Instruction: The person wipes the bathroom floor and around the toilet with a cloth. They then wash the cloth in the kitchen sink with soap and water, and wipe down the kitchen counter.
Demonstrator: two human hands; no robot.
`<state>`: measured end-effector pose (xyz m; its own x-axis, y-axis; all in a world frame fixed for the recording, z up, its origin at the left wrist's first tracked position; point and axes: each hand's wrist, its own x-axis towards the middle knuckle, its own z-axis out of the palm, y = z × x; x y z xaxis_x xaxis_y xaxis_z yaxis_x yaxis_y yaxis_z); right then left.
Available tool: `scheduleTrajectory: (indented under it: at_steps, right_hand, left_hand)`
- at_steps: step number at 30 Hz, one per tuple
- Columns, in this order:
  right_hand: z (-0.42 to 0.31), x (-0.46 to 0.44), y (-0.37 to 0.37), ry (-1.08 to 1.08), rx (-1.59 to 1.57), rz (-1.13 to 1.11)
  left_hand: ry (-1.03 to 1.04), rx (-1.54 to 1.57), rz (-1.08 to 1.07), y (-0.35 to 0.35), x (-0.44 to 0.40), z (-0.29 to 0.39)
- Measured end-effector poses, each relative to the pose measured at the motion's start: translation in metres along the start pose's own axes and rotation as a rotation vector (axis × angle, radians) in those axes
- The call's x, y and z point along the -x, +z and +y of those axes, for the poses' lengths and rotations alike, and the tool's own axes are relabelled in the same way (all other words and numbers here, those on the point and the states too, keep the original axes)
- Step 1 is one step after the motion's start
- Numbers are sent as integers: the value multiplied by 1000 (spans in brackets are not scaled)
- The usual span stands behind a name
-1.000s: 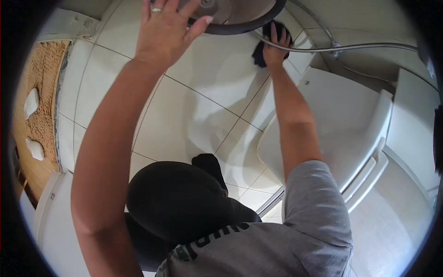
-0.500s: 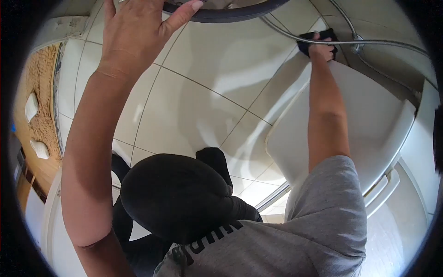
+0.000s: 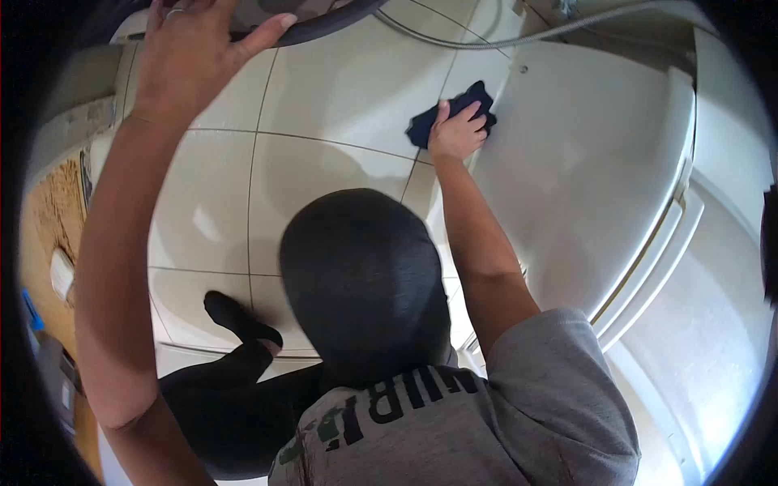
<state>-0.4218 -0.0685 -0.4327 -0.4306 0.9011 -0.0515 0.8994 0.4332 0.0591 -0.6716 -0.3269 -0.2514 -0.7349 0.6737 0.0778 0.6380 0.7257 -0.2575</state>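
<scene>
Right hand: I watch from far off and see the right hand (image 3: 459, 136) laid on top of the cloth, its thumb and fingers spread out, not closed in a fist.
Cloth: The dark blue cloth (image 3: 473, 95) is bunched up on the floor (image 3: 324, 89), under the fingers. Its right end is just beside the white box, but I cannot tell if they touch.
Left hand: The left hand (image 3: 190, 57) is up at the top, at the black rim (image 3: 336, 23). Its thumb points out along the rim. The tips of its fingers are cut off, so I cannot tell if it grips. I see a ring on one finger.
White box: The big white box (image 3: 600, 162) is on the right, next to the right arm.
Hose: A gray hose (image 3: 486, 44) bends past the top, apart from the cloth.
Knee: A black knee (image 3: 365, 275) is bent up between the arms.
Foot: A foot in a black sock (image 3: 235, 316) rests on the tiles.
</scene>
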Motion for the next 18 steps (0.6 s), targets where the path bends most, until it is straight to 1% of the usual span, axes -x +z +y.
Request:
scheduleTrajectory:
  at_steps: [1, 2, 3, 4, 5, 6, 7, 8, 9, 10, 11, 13, 14, 15, 16, 17, 18]
  right_hand:
    - [7, 16, -3, 18, 16, -50]
    - [14, 29, -6, 35, 32, -103]
    - [21, 42, -7, 67, 32, -103]
    - [29, 53, -7, 65, 21, -133]
    - [41, 59, -7, 65, -2, -160]
    - [51, 64, -5, 33, 8, -88]
    - [59, 70, -14, 70, 7, -94]
    - [72, 68, -24, 70, -161, -214]
    - [87, 67, -33, 78, -328, -330]
    - [112, 64, -20, 63, -370, -313]
    - [106, 70, -52, 130, -293, -323]
    - [120, 74, -90, 295, -530, -437]
    - [141, 74, -97, 312, -511, -417]
    - [162, 83, -98, 329, -518, -307]
    - [162, 100, -100, 343, -545, -221]
    - [171, 112, -109, 408, -616, -247]
    - [185, 125, -114, 446, -629, -282]
  left_hand:
    - [79, -119, 121, 22, -3, -13]
    - [43, 157, 40, 31, -10, -23]
    - [12, 426, -54, 34, -15, -28]
    - [28, 280, -214, 25, -19, -28]
    - [62, 274, -202, 31, -23, -27]
    - [66, 181, -188, 44, -25, -35]
    - [72, 97, -179, 45, -26, -37]
    - [102, 90, -164, 42, -23, -36]
    - [59, 132, -248, 28, -22, -31]
    - [13, 168, -334, 18, -21, -26]
    - [55, 160, -328, 23, -22, -27]
    - [65, 96, -300, 42, -36, -35]
    - [80, 123, -295, 45, -38, -31]
    - [39, 152, -261, 51, -44, -26]
    - [-2, 149, -237, 55, -48, -32]
    - [39, 133, -259, 60, -49, -36]
    - [-7, 170, -233, 67, -56, -30]
